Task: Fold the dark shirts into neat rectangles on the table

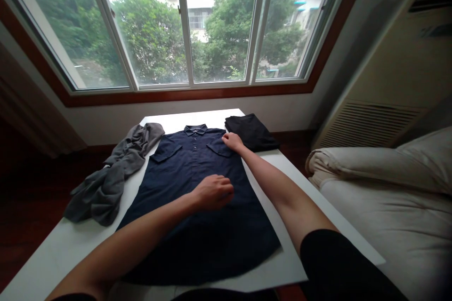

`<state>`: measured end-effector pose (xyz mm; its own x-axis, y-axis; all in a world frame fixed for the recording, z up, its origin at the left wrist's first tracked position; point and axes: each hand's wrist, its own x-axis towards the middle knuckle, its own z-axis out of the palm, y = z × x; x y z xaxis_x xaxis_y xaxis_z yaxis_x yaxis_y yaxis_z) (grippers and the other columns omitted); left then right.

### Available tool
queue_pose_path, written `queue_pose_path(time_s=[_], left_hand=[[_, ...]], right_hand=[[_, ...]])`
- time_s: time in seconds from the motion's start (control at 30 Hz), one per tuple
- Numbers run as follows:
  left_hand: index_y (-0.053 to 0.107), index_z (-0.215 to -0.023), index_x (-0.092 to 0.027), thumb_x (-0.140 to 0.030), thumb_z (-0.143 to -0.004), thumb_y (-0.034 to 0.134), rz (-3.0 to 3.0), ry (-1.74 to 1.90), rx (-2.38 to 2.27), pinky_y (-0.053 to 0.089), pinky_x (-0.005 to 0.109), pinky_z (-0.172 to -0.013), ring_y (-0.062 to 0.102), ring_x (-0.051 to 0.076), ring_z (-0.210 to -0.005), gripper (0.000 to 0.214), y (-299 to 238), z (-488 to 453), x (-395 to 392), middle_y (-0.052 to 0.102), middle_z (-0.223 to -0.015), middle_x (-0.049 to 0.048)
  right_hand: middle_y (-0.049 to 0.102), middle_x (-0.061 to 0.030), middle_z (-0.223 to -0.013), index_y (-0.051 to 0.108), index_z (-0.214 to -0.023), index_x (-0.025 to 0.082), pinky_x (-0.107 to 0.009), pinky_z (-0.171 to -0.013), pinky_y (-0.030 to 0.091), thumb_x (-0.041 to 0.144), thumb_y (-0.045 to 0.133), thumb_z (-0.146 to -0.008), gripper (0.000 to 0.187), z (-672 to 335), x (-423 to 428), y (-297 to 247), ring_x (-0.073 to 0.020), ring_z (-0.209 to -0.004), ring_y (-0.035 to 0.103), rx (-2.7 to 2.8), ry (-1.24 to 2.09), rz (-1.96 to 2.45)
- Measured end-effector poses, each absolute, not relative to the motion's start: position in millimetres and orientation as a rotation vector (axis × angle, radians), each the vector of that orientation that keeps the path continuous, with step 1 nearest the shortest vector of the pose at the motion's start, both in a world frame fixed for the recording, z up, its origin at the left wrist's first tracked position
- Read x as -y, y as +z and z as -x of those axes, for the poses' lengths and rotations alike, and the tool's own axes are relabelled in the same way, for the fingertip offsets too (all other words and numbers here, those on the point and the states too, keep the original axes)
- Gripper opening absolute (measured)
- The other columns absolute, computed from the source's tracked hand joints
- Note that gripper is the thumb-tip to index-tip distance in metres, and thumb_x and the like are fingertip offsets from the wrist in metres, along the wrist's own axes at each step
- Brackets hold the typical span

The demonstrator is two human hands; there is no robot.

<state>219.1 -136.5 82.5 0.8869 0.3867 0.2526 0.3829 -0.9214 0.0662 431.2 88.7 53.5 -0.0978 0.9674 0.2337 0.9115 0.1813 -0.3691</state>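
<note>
A navy button-up shirt (197, 207) lies flat, front up, on a white table (60, 249), collar toward the window. My left hand (213, 192) rests on the middle of the shirt with its fingers curled, pressing the cloth. My right hand (232, 141) reaches to the shirt's far right shoulder near the chest pocket, fingers bent down on the fabric there.
A crumpled grey garment (113, 174) hangs over the table's left edge. A folded black garment (251, 131) sits at the far right corner. A cream sofa (384, 183) stands close on the right, a large window (190, 23) behind.
</note>
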Motion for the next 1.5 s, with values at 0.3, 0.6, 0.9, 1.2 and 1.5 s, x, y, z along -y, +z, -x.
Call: queue_pose_path(time_s=[0.3, 0.6, 0.9, 1.2, 1.5], left_hand=[[0.048, -0.148, -0.025, -0.047, -0.102, 0.055, -2.981, -0.013, -0.196, 0.045, 0.032, -0.059, 0.073, 0.025, -0.081, 0.052, 65.3, -293.9, 178.5, 0.075, -0.101, 0.0069], [0.064, -0.115, -0.023, -0.028, -0.1, 0.051, -2.825, -0.066, 0.046, 0.039, 0.032, -0.047, 0.069, 0.02, -0.069, 0.021, 62.9, -308.2, 177.1, 0.072, -0.085, 0.0017], [0.069, -0.112, -0.023, -0.029, -0.1, 0.059, -3.066, 0.322, -0.028, 0.048, 0.037, -0.081, 0.061, 0.024, -0.107, 0.017, 98.9, -256.8, 176.9, 0.065, -0.122, 0.0098], [0.066, -0.109, -0.026, -0.025, -0.108, 0.051, -3.128, 0.32, 0.001, 0.042, 0.038, -0.101, 0.06, 0.019, -0.083, 0.015, 112.9, -215.5, 193.0, 0.07, -0.089, 0.0001], [0.064, -0.105, -0.026, -0.027, -0.106, 0.058, -3.045, 0.202, -0.203, 0.039, 0.035, -0.071, 0.056, 0.019, -0.084, 0.006, 146.6, -160.1, 201.3, 0.068, -0.096, 0.0028]], right_hand=[[0.074, -0.0111, -0.126, 0.077, -0.125, 0.026, -0.035, -0.107, 0.044, 0.04, 0.061, -0.098, 0.034, -450.1, -153.2, 50.8, -0.0283, -0.125, 0.061, 2.219, -0.029, 1.917], [0.075, -0.0052, -0.129, 0.079, -0.124, 0.033, -0.038, -0.114, 0.039, 0.04, 0.063, -0.095, 0.034, -450.7, -205.1, 44.0, -0.0267, -0.127, 0.063, 2.281, 0.125, 1.95], [0.079, -0.0043, -0.119, 0.08, -0.122, 0.02, -0.017, -0.086, 0.05, 0.024, 0.063, -0.094, 0.032, -440.3, -211.8, 56.3, -0.0174, -0.103, 0.072, 2.184, 0.511, 1.838], [0.077, -0.0103, -0.124, 0.083, -0.114, 0.02, -0.023, -0.096, 0.049, 0.027, 0.061, -0.093, 0.031, -407.1, -216.4, 75.2, -0.0251, -0.115, 0.069, 2.139, 0.328, 1.903], [0.079, -0.0094, -0.106, 0.08, -0.116, 0.016, -0.023, -0.08, 0.051, 0.039, 0.05, -0.102, 0.04, -335.3, -231.6, 91.4, -0.0204, -0.092, 0.073, 2.058, 0.416, 1.846]])
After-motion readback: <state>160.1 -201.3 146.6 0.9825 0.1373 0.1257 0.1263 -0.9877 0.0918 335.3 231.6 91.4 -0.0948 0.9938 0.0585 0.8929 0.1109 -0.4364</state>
